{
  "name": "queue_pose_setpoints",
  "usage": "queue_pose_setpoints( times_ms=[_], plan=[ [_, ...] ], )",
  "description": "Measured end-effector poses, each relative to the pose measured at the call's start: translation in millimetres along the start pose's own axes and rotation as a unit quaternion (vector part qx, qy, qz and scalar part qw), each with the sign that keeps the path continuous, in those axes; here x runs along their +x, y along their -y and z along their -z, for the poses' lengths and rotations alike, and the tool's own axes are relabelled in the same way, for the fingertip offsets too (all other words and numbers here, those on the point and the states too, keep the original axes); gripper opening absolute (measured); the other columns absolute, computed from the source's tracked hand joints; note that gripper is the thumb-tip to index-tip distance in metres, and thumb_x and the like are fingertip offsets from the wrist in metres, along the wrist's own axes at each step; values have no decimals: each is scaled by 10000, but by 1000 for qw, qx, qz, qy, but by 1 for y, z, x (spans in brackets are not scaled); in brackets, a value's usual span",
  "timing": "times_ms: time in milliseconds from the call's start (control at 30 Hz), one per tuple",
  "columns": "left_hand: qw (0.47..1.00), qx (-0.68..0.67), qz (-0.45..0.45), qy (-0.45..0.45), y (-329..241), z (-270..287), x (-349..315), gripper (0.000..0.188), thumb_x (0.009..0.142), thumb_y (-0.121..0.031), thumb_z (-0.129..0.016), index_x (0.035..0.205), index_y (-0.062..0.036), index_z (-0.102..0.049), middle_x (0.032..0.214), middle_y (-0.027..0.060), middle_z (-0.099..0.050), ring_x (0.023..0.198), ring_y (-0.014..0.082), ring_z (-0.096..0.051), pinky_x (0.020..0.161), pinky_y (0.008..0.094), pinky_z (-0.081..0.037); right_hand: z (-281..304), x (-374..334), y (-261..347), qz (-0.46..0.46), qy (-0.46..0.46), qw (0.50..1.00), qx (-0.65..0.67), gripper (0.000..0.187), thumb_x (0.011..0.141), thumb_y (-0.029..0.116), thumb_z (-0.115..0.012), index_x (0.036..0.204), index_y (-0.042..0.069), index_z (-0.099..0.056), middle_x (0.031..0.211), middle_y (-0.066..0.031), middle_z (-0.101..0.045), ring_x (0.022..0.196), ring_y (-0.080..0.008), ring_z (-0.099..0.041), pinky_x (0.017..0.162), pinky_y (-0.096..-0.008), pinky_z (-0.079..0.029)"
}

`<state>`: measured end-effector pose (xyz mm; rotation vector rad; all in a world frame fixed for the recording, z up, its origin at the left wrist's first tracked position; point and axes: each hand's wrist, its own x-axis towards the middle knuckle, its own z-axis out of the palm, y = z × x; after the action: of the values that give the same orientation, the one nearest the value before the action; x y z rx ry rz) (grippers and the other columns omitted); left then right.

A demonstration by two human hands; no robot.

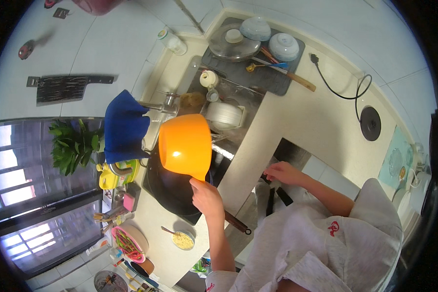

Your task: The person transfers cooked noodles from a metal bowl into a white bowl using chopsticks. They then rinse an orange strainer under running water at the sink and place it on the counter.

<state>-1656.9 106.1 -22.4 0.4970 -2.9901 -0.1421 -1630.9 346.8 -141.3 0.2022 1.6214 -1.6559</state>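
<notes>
An orange plastic water dipper [185, 146] is in my left hand [208, 197], whose fingers close round its handle. It hangs over a black wok [180, 194] and hides part of it. The wok's dark wooden handle [237, 222] with a metal ring points toward me, below my left wrist. What the dipper contains does not show. My right hand [283, 173] hovers near the counter's front edge, fingers loosely bent and a little apart, with nothing visible in them. Beyond the dipper, a metal tap [168, 104] reaches over the sink, beside a blue cloth [125, 129].
White bowls [225, 115] sit in the sink. A grey drying mat [277, 85] holds a glass lid [233, 43], bowls and utensils. Near the wok are a bowl of chopped food [183, 240] and a pink basin of vegetables [131, 242]. A cleaver [63, 89] hangs on the wall.
</notes>
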Motion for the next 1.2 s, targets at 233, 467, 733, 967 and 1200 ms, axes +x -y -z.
queue_pose_setpoints(
  times_ms=[233, 467, 733, 967, 1200],
  plan=[
    [998, 38, -41, 16, -7, 0, 8, 158, 853, -57, -512, 895, -15, -367, 746, 201, -566, 606, 383, -608, 484, 447, -499, 8, -11, 9, 0, -31, 999, 6, 375, 906, 357, -521, 941, 5, -645, 805, -53, -651, 737, -118, -595, 677, -253, -471],
    [988, 72, -92, 103, 14, 1, 5, 194, 833, -45, -529, 921, -25, -357, 756, 203, -567, 636, 394, -613, 514, 454, -507, 22, -21, -18, -19, -46, 999, 13, 331, 914, 305, -521, 943, -2, -639, 839, -64, -652, 769, -134, -614, 707, -263, -483],
    [626, -681, 249, 288, 10, 20, -6, 152, 875, -93, -561, 971, -127, -447, 598, -54, -365, 416, 38, -322, 379, 181, -277, 15, -18, 4, 15, -41, 999, 23, 313, 889, 296, -563, 914, -4, -647, 779, -67, -651, 716, -123, -611, 653, -257, -482],
    [566, -726, 245, 304, -13, 7, -44, 100, 915, -138, -514, 986, -121, -445, 593, -29, -380, 394, 40, -325, 355, 185, -279, -28, -29, 109, 363, -114, 910, -165, 215, 884, 183, -533, 932, 1, -636, 810, -110, -645, 725, -199, -624, 676, -277, -486],
    [681, -657, 167, 278, -28, 6, -71, 119, 951, -160, -447, 1002, -56, -423, 591, 1, -411, 406, 82, -376, 369, 214, -324, -69, 55, 146, 550, -199, 655, -479, 256, 862, 266, -532, 863, 27, -624, 731, -105, -630, 625, -283, -612, 564, -380, -480]
  ],
)
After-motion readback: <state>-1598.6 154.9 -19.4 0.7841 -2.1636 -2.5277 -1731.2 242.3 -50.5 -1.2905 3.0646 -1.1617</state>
